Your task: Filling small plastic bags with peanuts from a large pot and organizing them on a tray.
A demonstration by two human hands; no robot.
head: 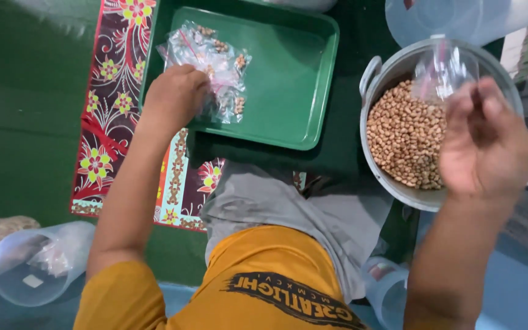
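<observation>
Peanut packets [215,64], small clear bags, heaped at near-left corner of green tray [294,98], pile running long from far-left to near-right. Left hand [175,95] rests on pile's left edge, fingers curled over bags. Right hand [484,140], well apart, half-closed, pinches empty clear bag [444,73] upright above metal pot [377,70] of peanuts [401,137].

The person wears a mustard-yellow short-sleeved shirt [264,275] with a dark printed band across it. Grey cloth [288,214] covers the lap. Both forearms are bare; left hand [175,95] and right hand [487,143] carry no rings or gloves.
</observation>
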